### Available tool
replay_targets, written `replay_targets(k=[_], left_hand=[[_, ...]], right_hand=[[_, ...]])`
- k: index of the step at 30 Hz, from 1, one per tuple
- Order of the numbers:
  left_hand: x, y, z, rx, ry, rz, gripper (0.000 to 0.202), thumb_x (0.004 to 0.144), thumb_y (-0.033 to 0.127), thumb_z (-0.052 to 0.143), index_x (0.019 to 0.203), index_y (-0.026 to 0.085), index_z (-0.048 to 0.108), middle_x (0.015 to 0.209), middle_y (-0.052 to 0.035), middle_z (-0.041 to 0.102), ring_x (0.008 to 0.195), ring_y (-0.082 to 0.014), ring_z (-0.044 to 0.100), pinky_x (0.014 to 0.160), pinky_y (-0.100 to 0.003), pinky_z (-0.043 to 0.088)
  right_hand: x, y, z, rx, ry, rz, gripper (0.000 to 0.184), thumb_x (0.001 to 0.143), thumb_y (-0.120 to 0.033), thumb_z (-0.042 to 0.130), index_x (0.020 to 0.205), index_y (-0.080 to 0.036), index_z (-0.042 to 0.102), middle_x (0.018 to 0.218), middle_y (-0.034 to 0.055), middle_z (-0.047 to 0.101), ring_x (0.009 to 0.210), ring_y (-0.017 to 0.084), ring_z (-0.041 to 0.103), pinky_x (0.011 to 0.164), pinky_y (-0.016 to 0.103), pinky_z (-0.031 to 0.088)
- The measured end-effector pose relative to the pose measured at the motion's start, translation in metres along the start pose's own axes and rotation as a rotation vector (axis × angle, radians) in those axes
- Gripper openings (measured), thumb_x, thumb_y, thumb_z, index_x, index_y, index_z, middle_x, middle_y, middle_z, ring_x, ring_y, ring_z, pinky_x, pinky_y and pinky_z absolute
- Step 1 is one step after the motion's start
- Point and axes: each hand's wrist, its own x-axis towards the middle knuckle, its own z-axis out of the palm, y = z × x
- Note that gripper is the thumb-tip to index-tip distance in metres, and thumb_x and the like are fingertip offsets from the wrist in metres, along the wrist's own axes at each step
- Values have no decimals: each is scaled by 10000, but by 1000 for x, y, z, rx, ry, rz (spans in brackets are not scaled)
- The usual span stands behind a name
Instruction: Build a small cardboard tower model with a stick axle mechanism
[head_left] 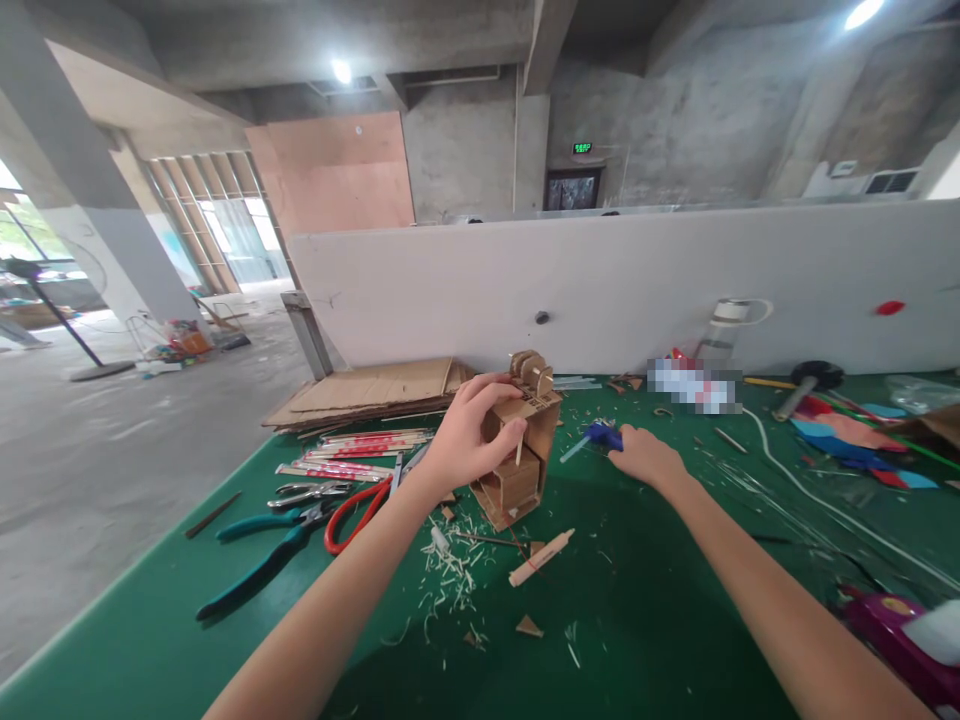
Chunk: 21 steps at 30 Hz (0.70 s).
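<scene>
My left hand (465,435) is wrapped round a small cardboard model (521,470) that stands on the green table (225,650); a thin wooden stick pokes out between its fingers. My right hand (645,458) reaches to the right of the model and closes on a blue glue gun (600,436) lying on the table, its nozzle pointing left. Wooden gear-like parts (531,372) sit on top of the model.
Teal pliers (262,550), red-handled scissors (356,515) and packs of chopsticks (360,450) lie left of the model. Flat cardboard sheets (375,390) are stacked behind. Wood shavings (450,580) and a short dowel (540,558) lie in front. Coloured scraps (847,435), a white cable and a partition wall (637,280) are right and behind.
</scene>
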Motion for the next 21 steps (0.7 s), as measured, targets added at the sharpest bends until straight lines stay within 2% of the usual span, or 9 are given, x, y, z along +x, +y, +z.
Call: replay_targets(k=[3, 5, 8, 11, 13, 16, 19, 21], left_hand=[[0, 3, 0, 17, 28, 18, 406, 817, 320, 533, 1197, 213, 437, 1262, -123, 473, 1214, -248, 436, 1022, -463, 367], [0, 3, -3, 12, 38, 30, 532, 803, 305, 536, 1287, 207, 338, 1297, -138, 426, 1238, -258, 404, 1039, -477, 349], [1, 1, -9, 8, -24, 23, 642, 793, 240, 513, 1377, 216, 247, 1358, -136, 356, 1285, -265, 342, 1075, -473, 309], [4, -1, -13, 31, -88, -27, 609, 820, 223, 474, 1395, 256, 276, 1407, -119, 297, 1324, -278, 286, 1090, -488, 275], [5, -1, -13, 37, -103, -58, 557, 855, 287, 468, 1388, 274, 308, 1412, -116, 292, 1329, -288, 279, 1087, -505, 269], [8, 4, -10, 35, -82, -94, 584, 859, 378, 496, 1398, 275, 298, 1400, -124, 294, 1322, -291, 291, 1087, -497, 273], [15, 13, -10, 40, -108, -100, 594, 866, 335, 479, 1418, 281, 264, 1412, -121, 263, 1315, -275, 302, 1086, -461, 287], [21, 17, -11, 50, -190, -94, 609, 862, 285, 464, 1429, 300, 242, 1425, -113, 243, 1306, -276, 314, 1080, -454, 298]], right_hand=[[2, 3, -8, 93, 58, 7, 301, 765, -343, 448, 981, -164, 560, 993, 156, 621, 911, 319, 600, 714, 388, 444], [2, 4, -15, 167, 111, 11, 305, 760, -344, 450, 980, -164, 563, 953, 149, 632, 894, 311, 604, 706, 372, 443], [2, 6, -27, 301, 177, -11, 320, 752, -343, 463, 997, -164, 567, 912, 128, 645, 874, 280, 611, 697, 327, 446], [1, 6, -35, 463, 199, -42, 306, 740, -351, 462, 962, -176, 579, 803, 77, 642, 729, 226, 617, 597, 286, 452], [0, 5, -37, 574, 212, -52, 289, 718, -337, 472, 938, -181, 577, 723, 43, 613, 647, 195, 598, 529, 265, 446], [-2, 1, -39, 714, 239, -67, 253, 674, -294, 502, 890, -182, 573, 634, 4, 554, 552, 156, 546, 469, 247, 426], [-6, -3, -45, 822, 254, -99, 219, 663, -282, 512, 849, -183, 573, 611, -14, 521, 466, 121, 474, 419, 247, 393], [-8, -4, -50, 880, 263, -121, 220, 665, -280, 515, 856, -186, 571, 642, -14, 525, 444, 106, 452, 399, 244, 378]])
